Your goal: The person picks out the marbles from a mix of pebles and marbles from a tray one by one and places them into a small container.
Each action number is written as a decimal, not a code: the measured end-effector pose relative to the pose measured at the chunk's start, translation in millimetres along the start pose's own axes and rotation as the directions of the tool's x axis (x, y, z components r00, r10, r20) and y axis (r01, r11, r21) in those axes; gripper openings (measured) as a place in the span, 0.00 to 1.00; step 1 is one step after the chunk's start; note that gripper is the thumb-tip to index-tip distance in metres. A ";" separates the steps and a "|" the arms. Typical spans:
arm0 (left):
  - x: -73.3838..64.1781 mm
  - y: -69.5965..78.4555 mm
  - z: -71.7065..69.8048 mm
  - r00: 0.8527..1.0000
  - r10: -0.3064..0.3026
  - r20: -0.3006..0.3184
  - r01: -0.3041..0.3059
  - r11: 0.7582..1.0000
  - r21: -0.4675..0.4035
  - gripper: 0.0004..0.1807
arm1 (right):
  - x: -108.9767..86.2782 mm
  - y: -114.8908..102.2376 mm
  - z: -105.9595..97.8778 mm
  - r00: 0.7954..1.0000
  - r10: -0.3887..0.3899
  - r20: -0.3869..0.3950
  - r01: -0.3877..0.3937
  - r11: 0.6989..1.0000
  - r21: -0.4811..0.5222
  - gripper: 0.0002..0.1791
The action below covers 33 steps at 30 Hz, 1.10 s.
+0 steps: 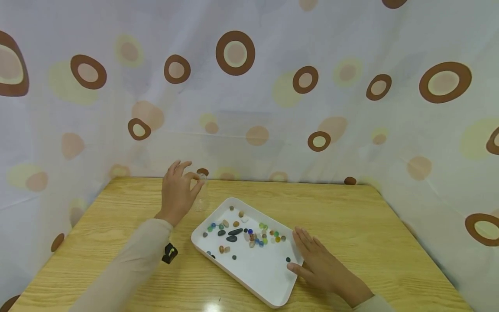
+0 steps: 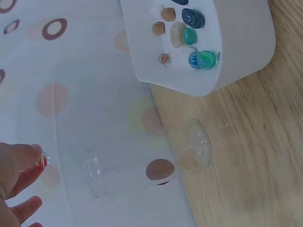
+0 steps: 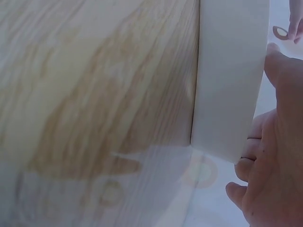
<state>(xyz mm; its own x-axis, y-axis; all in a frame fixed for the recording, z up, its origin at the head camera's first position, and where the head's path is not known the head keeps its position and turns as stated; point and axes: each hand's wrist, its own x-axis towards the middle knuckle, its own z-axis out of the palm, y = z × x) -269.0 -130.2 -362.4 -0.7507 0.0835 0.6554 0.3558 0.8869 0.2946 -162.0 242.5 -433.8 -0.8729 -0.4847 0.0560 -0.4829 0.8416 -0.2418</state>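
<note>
Between thumb and forefinger, my left hand (image 1: 177,190) pinches a small clear marble (image 2: 44,160) with a red and white swirl. Its other fingers are spread. The hand is just above the mouth of a transparent bottle (image 1: 200,203), which stands upright on the table left of a white tray (image 1: 257,277). Glass marbles (image 1: 276,234) and smooth pebbles (image 1: 235,232) lie scattered in the tray. My right hand (image 1: 321,264) rests on the tray's right rim, fingers extended along its outside and thumb over the edge, near a dark pebble (image 1: 288,259).
A wooden table (image 1: 351,225) carries the tray and bottle. Behind and at both sides hangs a pale curtain (image 1: 265,104) with brown and beige circles. A black item (image 1: 169,253) shows at the left wrist.
</note>
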 end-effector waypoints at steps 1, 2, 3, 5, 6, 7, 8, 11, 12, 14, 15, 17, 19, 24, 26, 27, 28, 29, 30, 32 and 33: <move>1.9 -2.2 2.5 1.000 -0.022 -0.008 0.022 1.000 -0.019 0.11 | 0.1 0.1 0.0 1.000 -0.002 0.000 0.002 1.000 -0.003 0.45; 3.6 -4.1 4.9 0.999 -0.047 -0.015 0.046 0.998 -0.043 0.11 | 0.2 0.2 -0.2 1.000 -0.005 0.000 0.005 1.000 -0.005 0.45; 5.2 -5.9 7.4 0.997 -0.069 -0.023 0.067 0.996 -0.067 0.10 | 0.3 0.5 -0.2 1.000 -0.007 -0.002 0.007 1.000 -0.009 0.45; 7.9 -8.5 11.3 0.994 -0.109 -0.032 0.105 0.989 -0.107 0.11 | 0.6 1.3 0.4 1.000 -0.012 -0.006 0.012 1.000 -0.023 0.45; 8.9 -9.5 12.9 0.991 -0.127 -0.033 0.122 0.985 -0.124 0.11 | 0.7 1.6 0.5 1.000 -0.014 -0.006 0.014 1.000 -0.026 0.45; 9.8 -10.4 14.4 0.989 -0.144 -0.033 0.138 0.981 -0.138 0.11 | 0.9 1.9 0.7 1.000 -0.017 -0.008 0.016 0.999 -0.029 0.45; 10.2 -10.8 15.5 0.987 -0.157 -0.034 0.150 0.977 -0.152 0.12 | 1.0 2.1 0.7 1.000 -0.018 -0.009 0.018 0.999 -0.031 0.45; 10.1 -12.2 19.7 0.980 -0.197 -0.031 0.188 0.965 -0.181 0.13 | 1.5 2.4 0.5 1.000 -0.022 -0.008 0.022 0.999 -0.033 0.45; 9.7 -12.7 21.4 0.977 -0.209 -0.032 0.200 0.961 -0.189 0.14 | 1.6 2.4 0.2 1.000 -0.023 -0.007 0.023 0.999 -0.031 0.45; 8.4 -13.3 25.0 0.971 -0.236 -0.032 0.225 0.952 -0.208 0.15 | 1.8 2.4 -0.2 1.000 -0.022 -0.004 0.022 0.999 -0.027 0.45; 7.5 -13.6 26.9 0.968 -0.250 -0.031 0.237 0.946 -0.219 0.15 | 1.9 2.4 -0.3 1.000 -0.021 -0.002 0.021 0.999 -0.025 0.45; 6.0 -14.2 30.6 0.962 -0.272 -0.032 0.257 0.936 -0.241 0.15 | 1.9 2.6 -0.3 1.000 -0.019 0.001 0.019 1.000 -0.023 0.45; 4.2 -14.9 34.4 0.957 -0.289 -0.036 0.270 0.926 -0.263 0.15 | 1.9 3.0 0.0 1.000 -0.016 0.004 0.016 1.000 -0.022 0.45; 0.2 -16.7 41.7 0.950 -0.306 -0.061 0.276 0.915 -0.294 0.14 | 1.5 3.3 1.3 1.000 -0.011 0.009 0.011 1.000 -0.019 0.45; -1.1 -16.6 43.1 0.949 -0.309 -0.062 0.278 0.913 -0.299 0.14 | 1.0 3.2 1.8 1.000 -0.010 0.009 0.010 1.000 -0.015 0.45; -1.5 -16.5 43.7 0.948 -0.311 -0.061 0.280 0.912 -0.301 0.14 | 0.8 3.2 2.1 1.000 -0.009 0.008 0.009 1.000 -0.014 0.45; -2.0 -16.6 44.3 0.948 -0.314 -0.059 0.283 0.911 -0.301 0.14 | 0.4 3.2 2.3 1.000 -0.008 0.006 0.008 1.000 -0.012 0.45; -2.3 -16.5 44.7 0.947 -0.316 -0.056 0.285 0.909 -0.303 0.14 | 0.1 3.2 2.6 1.000 -0.008 0.005 0.008 1.000 -0.014 0.45; -2.7 -16.5 45.0 0.946 -0.319 -0.054 0.288 0.908 -0.304 0.14 | -0.1 3.3 2.8 1.000 -0.008 0.003 0.008 1.000 -0.014 0.45; -3.1 -16.9 45.6 0.946 -0.321 -0.050 0.292 0.907 -0.302 0.14 | -0.5 3.4 3.1 1.000 -0.009 0.000 0.009 1.000 -0.018 0.45; -3.3 -17.1 45.8 0.946 -0.322 -0.048 0.293 0.907 -0.303 0.14 | -0.6 3.5 3.3 1.000 -0.009 -0.001 0.009 1.000 -0.018 0.45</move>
<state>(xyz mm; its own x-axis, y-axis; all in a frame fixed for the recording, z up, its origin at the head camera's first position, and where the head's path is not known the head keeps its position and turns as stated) -298.1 -124.8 -401.5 -0.7977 -0.2283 0.5582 0.2712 0.6910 0.6701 -162.9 245.0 -437.8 -0.8687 -0.4919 0.0587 -0.4917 0.8415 -0.2241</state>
